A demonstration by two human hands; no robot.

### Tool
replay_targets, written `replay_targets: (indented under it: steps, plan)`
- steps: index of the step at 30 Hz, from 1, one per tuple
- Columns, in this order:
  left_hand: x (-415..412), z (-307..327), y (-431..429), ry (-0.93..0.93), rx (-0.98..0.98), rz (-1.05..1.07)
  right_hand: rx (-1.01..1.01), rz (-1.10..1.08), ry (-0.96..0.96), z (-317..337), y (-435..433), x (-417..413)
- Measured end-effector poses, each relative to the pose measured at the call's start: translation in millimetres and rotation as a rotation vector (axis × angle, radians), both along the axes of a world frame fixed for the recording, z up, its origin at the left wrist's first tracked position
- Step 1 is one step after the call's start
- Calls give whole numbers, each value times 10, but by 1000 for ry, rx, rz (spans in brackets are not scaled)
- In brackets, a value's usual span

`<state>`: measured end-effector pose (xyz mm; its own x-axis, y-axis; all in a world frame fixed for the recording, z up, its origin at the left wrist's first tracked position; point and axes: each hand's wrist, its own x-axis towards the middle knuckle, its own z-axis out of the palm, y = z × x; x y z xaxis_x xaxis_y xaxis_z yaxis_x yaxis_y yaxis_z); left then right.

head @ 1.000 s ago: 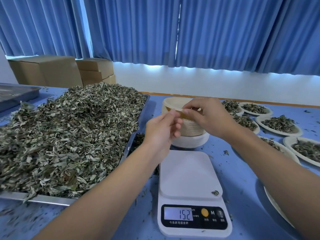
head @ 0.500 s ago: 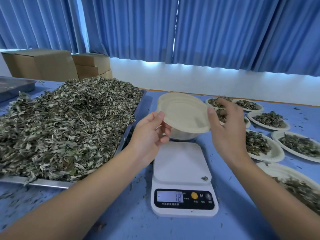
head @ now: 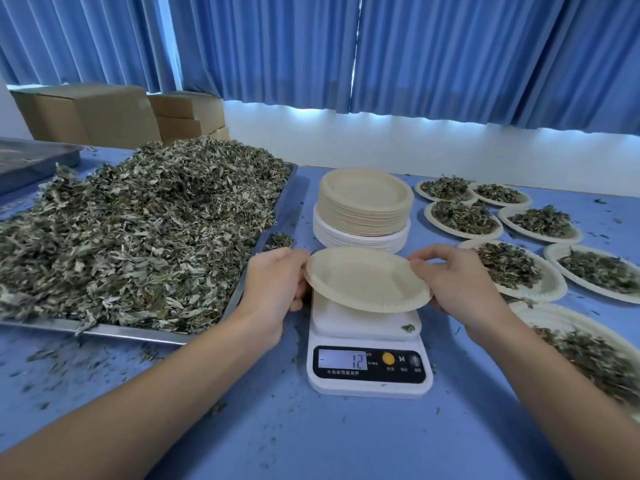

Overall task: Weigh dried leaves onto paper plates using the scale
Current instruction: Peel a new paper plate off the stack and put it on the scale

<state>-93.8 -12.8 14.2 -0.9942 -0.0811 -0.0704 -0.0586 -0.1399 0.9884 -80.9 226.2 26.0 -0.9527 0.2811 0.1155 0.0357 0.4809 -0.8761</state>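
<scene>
Now both hands hold one empty paper plate (head: 367, 278) just above the scale (head: 369, 379) platform, tilted w/ its near edge lower; can't tell if it touches. L hand (head: 277, 282) grips the rim at 9 o'clock, fingers curled under it. R hand (head: 457, 285) pinches the rim at 3 o'clock btw thumb and fingertips.

To do this well: level the plate, centre it on the platform, and release both sides together so it doesn't skid. A leaf scrap (head: 408, 328) lies on the platform at 5 o'clock, prob. worth brushing off first. Display (head: 343, 361) reads 12, seemingly w/ a minus, so zero it once the plate sits.

Dried leaves (head: 138, 230) lie heaped at 9–10 o'clock of the scale, plate stack (head: 365, 206) at 12, filled plates (head: 464, 218) at 1–3.
</scene>
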Motion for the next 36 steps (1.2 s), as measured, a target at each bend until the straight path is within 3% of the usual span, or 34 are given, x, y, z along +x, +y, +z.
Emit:
replay_targets:
  steps: [3, 8, 11, 14, 16, 18, 20, 22, 26, 36]
  plan:
    - [-25, -1, 8, 43, -50, 72, 184, -17, 39, -64, 36, -21]
    - [-33, 107, -12, 361, -213, 153, 133, -15, 59, -154, 47, -68]
    - [-69, 312, -86, 624, -457, 179, -25, -58, 64, -209, 21, -103]
    - [-217, 559, -250, 716, -837, 210, -126, -84, 83, -240, -2, -135]
    - [-404, 663, -365, 601, -1194, 219, -105, -95, 100, -250, -24, -146]
    - [-599, 713, -410, 292, -1441, 146, -30, -108, 116, -256, -24, -171]
    - [-759, 655, -456, 5, -1545, 30, -62, -123, 106, -247, -13, -226]
    - [-894, 532, -543, -140, -1571, -71, -186, -147, 83, -230, 18, -293]
    - [-1019, 398, -653, -206, -1588, -126, -341, -206, 69, -226, 80, -398]
    - [-956, 406, -604, -214, -1733, -101, -374, -324, 147, -270, 62, -513]
